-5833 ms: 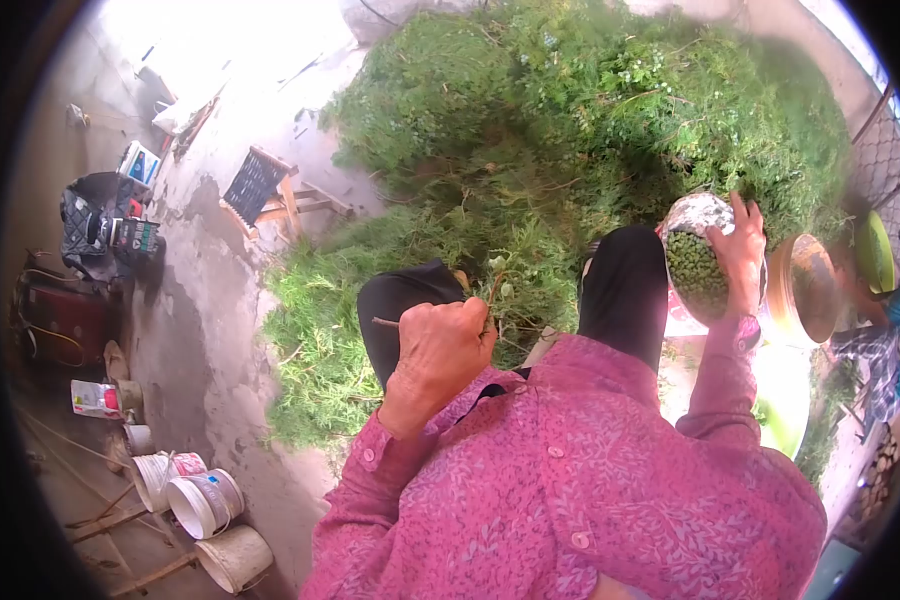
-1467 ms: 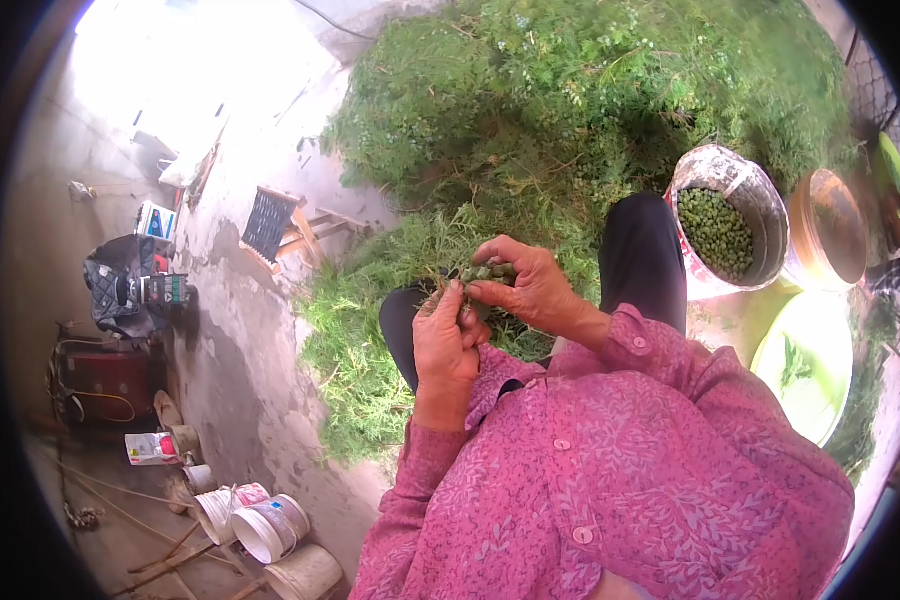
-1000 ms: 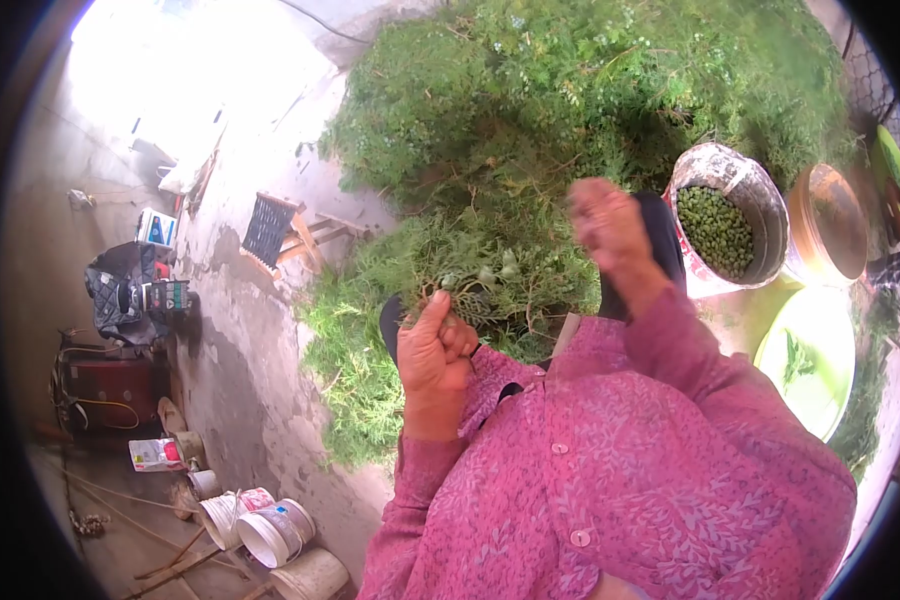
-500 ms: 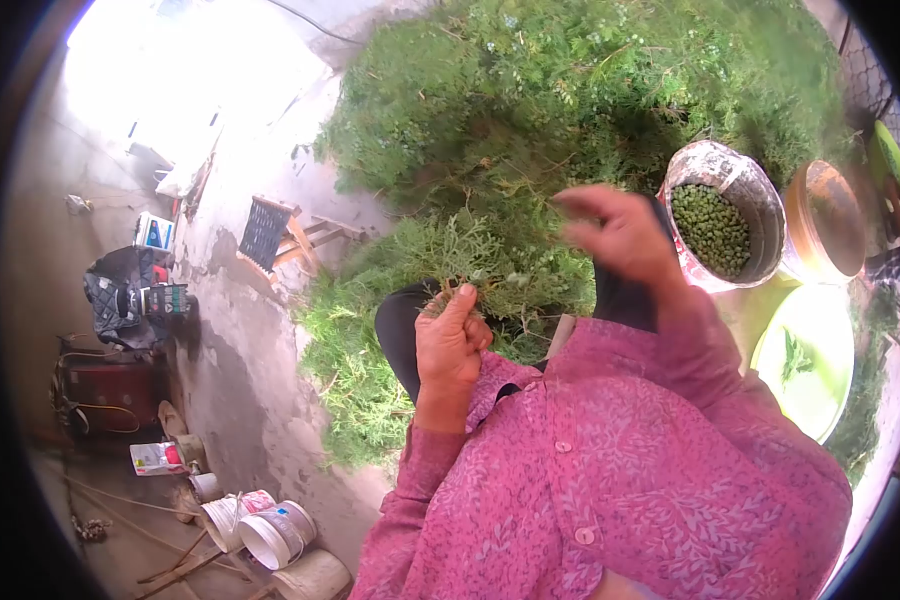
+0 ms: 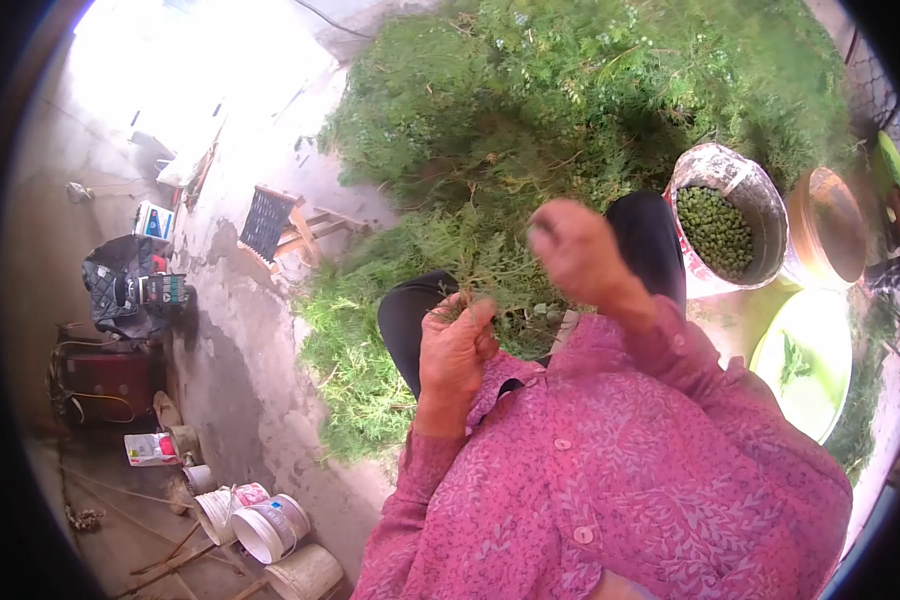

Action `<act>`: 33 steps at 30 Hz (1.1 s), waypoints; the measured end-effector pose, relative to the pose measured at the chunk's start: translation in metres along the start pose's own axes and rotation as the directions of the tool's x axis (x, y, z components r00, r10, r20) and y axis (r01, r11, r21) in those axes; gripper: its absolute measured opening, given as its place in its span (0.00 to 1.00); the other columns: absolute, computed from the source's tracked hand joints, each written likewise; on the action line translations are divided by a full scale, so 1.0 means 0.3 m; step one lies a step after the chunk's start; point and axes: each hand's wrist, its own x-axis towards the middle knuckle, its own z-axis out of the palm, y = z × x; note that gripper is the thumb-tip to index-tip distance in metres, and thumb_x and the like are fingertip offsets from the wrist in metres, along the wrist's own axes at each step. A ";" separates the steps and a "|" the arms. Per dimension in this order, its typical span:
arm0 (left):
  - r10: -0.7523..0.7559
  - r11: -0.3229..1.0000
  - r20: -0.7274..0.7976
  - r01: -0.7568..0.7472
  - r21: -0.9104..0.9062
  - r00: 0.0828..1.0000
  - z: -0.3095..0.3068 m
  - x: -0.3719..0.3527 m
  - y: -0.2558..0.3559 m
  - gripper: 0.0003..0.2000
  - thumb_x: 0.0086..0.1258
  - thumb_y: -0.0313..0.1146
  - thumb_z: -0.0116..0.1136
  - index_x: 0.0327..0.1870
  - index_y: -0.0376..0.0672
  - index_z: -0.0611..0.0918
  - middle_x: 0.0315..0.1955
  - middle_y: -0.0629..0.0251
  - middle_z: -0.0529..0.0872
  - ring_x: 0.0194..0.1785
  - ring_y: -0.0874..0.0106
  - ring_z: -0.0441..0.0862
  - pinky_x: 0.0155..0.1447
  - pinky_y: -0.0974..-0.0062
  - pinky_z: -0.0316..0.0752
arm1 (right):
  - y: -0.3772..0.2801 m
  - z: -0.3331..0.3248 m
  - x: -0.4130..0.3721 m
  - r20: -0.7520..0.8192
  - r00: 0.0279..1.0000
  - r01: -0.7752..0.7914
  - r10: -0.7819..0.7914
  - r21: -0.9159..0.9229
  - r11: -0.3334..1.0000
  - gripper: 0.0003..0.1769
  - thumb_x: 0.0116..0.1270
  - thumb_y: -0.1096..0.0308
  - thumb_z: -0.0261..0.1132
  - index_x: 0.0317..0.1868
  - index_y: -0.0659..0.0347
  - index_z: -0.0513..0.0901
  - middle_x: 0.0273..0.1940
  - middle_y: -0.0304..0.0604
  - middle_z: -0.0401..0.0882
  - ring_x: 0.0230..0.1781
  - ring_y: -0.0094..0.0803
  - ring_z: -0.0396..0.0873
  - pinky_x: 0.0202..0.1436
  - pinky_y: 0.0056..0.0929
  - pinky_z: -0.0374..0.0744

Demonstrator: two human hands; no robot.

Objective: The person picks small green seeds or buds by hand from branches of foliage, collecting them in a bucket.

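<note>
My left hand is closed around the stem end of a leafy green evergreen sprig, whose foliage spreads up and to the right above my lap. Close to the right of that sprig is my right hand, its fingers curled inward and a little blurred; whatever it may hold is hidden. A large heap of cut evergreen branches lies in front of my knees, with pale bluish-green cones showing among the leaves. To the right stands a stained bucket partly filled with small green cones.
Beside the bucket are a tan tub and a bright green basin with a sprig inside. On the left are a small folding stool, a dark bag, a dark red box and several white buckets.
My right hand has moved left and slightly down toward the sprig, and its fingers have gone from apart to curled. My left hand stays on the sprig, slightly lower.
</note>
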 end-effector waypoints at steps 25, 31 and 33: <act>0.034 0.996 0.080 -0.028 -0.082 0.996 0.008 -0.025 0.075 0.07 0.69 0.31 0.47 0.31 0.42 0.76 0.07 0.76 0.63 0.08 0.82 0.54 0.17 0.81 0.55 | -0.086 -0.042 -0.087 0.596 0.803 -0.584 0.007 0.785 0.208 0.23 0.53 0.75 0.69 0.50 0.62 0.73 0.42 0.35 0.75 0.41 0.21 0.73 0.45 0.19 0.73; 0.036 0.993 0.066 -0.028 -0.115 0.997 0.002 -0.022 0.062 0.07 0.67 0.29 0.49 0.27 0.42 0.75 0.07 0.76 0.63 0.09 0.82 0.54 0.17 0.80 0.53 | -0.108 -0.060 -0.080 0.382 0.924 -0.231 -0.026 0.610 0.758 0.16 0.55 0.74 0.67 0.45 0.64 0.76 0.35 0.37 0.76 0.37 0.18 0.73 0.36 0.19 0.73; 0.035 0.996 0.075 -0.029 -0.084 0.997 -0.005 -0.027 0.061 0.07 0.68 0.31 0.49 0.29 0.42 0.76 0.07 0.77 0.63 0.08 0.82 0.53 0.16 0.81 0.53 | -0.099 -0.042 -0.084 0.246 0.960 -0.014 -0.137 0.527 0.850 0.13 0.56 0.73 0.66 0.43 0.65 0.77 0.31 0.39 0.75 0.30 0.18 0.74 0.30 0.19 0.72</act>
